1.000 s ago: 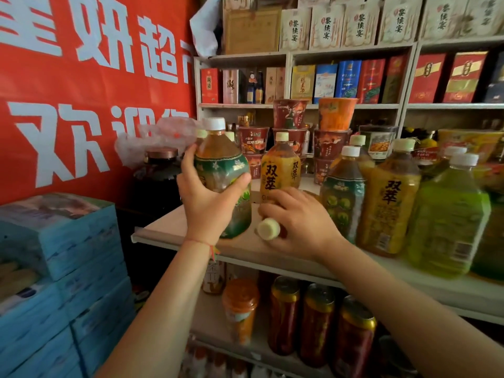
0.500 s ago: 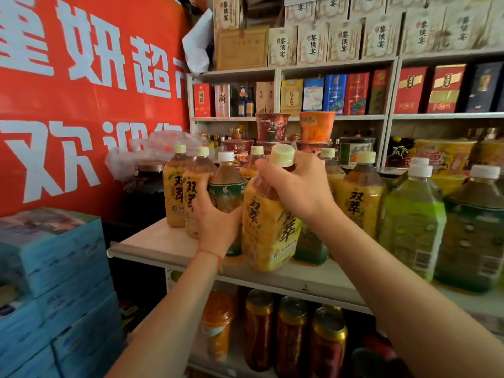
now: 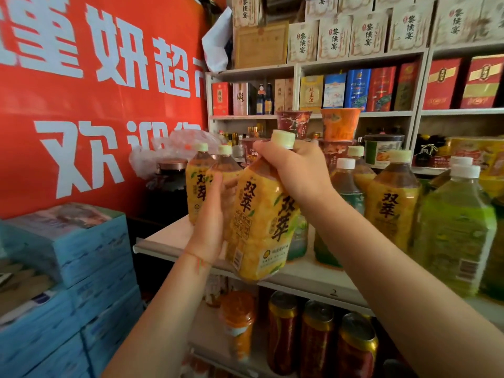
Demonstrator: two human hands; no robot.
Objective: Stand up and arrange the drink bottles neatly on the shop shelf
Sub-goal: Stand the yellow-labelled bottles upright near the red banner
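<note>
I have the yellow-labelled bottle [image 3: 259,214] nearly upright, its cap leaning a little right and its base at the front edge of the shelf [image 3: 161,238]. My right hand [image 3: 297,170] reaches in from the lower right with its fingers curled round the bottle's neck. My left hand [image 3: 214,211] comes up beside it, fingers fairly straight against the neighbouring yellow bottle [image 3: 222,181].

Both my forearms are bare to the frame edge, no sleeves, gloves, watch or rings showing. Only item worn: thin red string bracelet [image 3: 197,258] on my left wrist, just below my left hand [image 3: 211,214], small knot or loose end hanging off it. My right hand [image 3: 296,170] and its wrist carry nothing. Nails short, unpainted as far as visible.
</note>
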